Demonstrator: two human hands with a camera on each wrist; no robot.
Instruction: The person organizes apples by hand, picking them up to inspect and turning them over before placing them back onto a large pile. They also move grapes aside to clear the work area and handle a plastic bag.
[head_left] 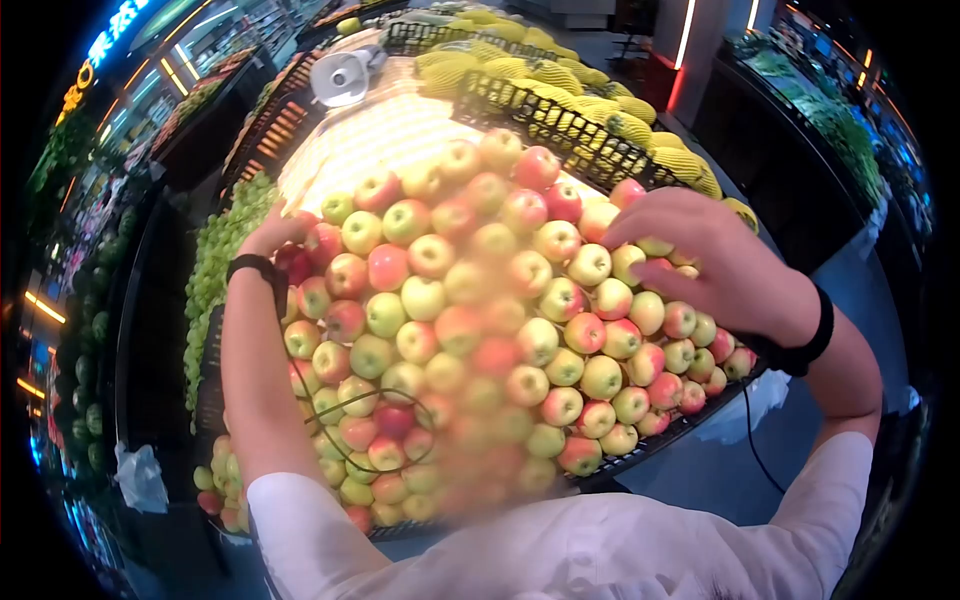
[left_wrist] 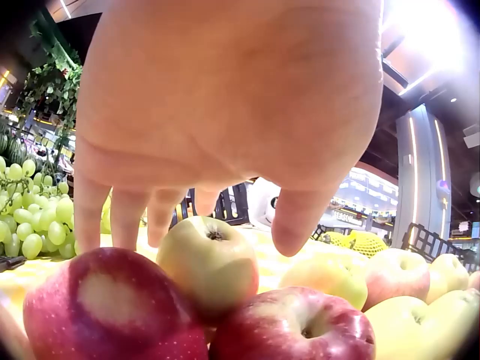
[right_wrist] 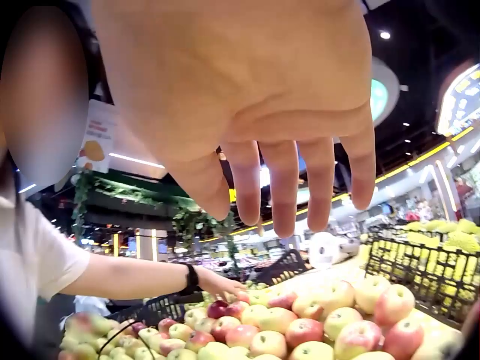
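Note:
Over the far left corner of a big heap of red-and-yellow apples (head_left: 388,267), my left hand (head_left: 272,232) reaches down beside a dark red apple (head_left: 293,262). In the left wrist view its fingers (left_wrist: 129,217) hang fairly straight behind a yellow-green apple (left_wrist: 206,262), with the thumb apart on the right. Two red apples, one dark (left_wrist: 112,307) and one glossy (left_wrist: 292,326), lie in front of it. On the right, my right hand (head_left: 690,250) hovers above the heap with loosely bent fingers. The right wrist view shows its fingers spread and holding nothing.
Green grapes (head_left: 225,240) lie along the left side. Behind the apples are a lit checked cloth (head_left: 365,125), a round white device (head_left: 340,76) and a black crate (head_left: 545,118) beside yellow net-wrapped fruit. A blurred patch covers the middle of the head view.

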